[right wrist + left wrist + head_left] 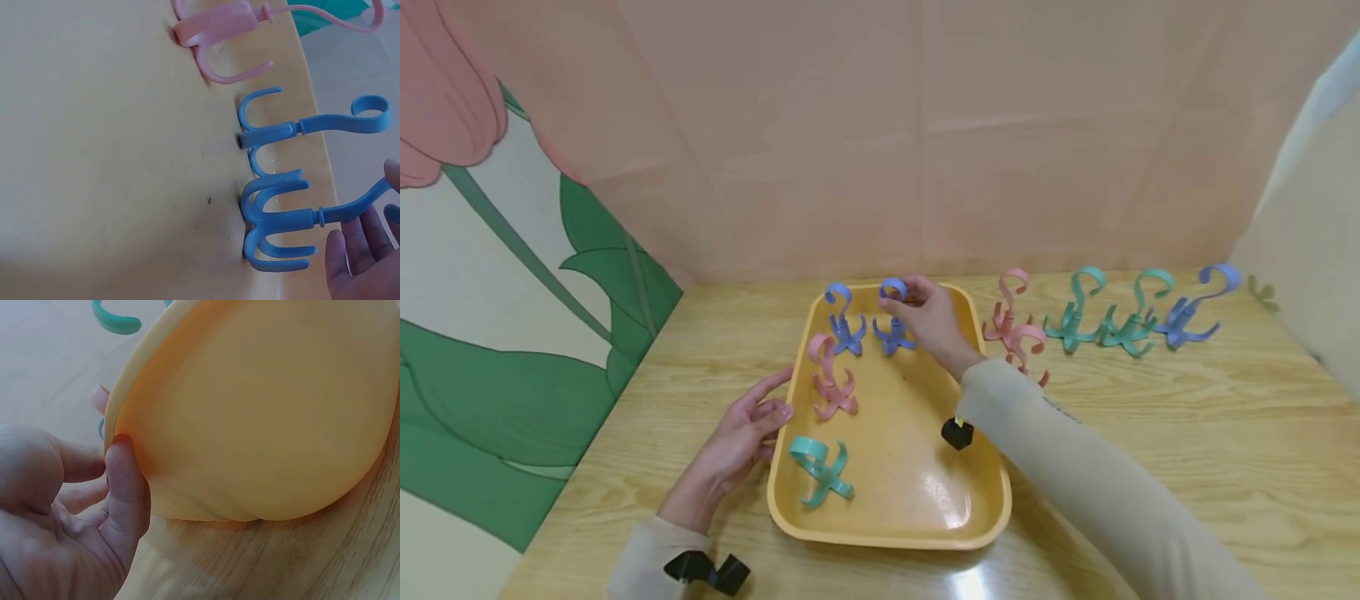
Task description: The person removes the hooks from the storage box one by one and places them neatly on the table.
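Note:
A shallow yellow tray (895, 467) lies on the table. My left hand (741, 442) holds its left rim, thumb over the edge in the left wrist view, where the tray wall (262, 425) fills much of the picture. At the far end my right hand (934, 321) pinches the curved neck of a blue multi-prong hook (284, 220) standing on the tray floor. Just left of it stands another blue hook (847, 333). A pink hook (835, 393) and a teal hook (827, 477) are nearer along the left side.
Right of the tray, on the wooden table (1187, 450), stand pink hooks (1009, 321), teal hooks (1072, 325) and a blue hook (1183, 321). A pinkish backdrop (925, 150) rises behind the table. At the left is a wall with painted flowers (497, 400).

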The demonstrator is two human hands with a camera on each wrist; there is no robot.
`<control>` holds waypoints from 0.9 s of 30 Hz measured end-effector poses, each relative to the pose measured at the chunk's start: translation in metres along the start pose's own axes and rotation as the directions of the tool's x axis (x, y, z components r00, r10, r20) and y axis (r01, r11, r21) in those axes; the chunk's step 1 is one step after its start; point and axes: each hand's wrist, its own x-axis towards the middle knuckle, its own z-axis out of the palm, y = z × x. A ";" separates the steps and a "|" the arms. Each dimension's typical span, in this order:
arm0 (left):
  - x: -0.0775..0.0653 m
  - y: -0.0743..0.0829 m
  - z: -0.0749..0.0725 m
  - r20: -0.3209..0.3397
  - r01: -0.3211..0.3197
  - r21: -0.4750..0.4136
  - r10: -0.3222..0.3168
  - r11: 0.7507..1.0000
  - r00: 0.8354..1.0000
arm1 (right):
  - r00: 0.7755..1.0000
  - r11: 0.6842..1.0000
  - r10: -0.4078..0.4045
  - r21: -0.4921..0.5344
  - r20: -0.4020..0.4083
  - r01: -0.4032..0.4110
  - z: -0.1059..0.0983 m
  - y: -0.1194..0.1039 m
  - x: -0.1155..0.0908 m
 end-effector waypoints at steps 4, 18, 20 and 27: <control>0.000 0.001 -0.001 0.002 -0.005 -0.001 0.005 1.000 1.000 | 1.000 0.999 0.015 -0.038 -0.003 -0.015 0.000 -0.002 0.000; -0.001 -0.004 0.000 0.001 -0.009 -0.039 0.009 0.999 1.000 | 1.000 0.990 -0.016 -0.142 0.020 0.019 -0.002 -0.002 -0.008; 0.000 -0.004 0.000 -0.002 -0.008 -0.036 0.008 0.999 1.000 | 1.000 0.990 -0.017 -0.141 0.025 0.021 -0.002 -0.003 -0.009; -0.002 -0.002 0.001 -0.013 -0.007 -0.015 0.007 1.000 1.000 | 0.998 0.990 -0.058 -0.128 0.026 0.061 0.001 -0.014 -0.015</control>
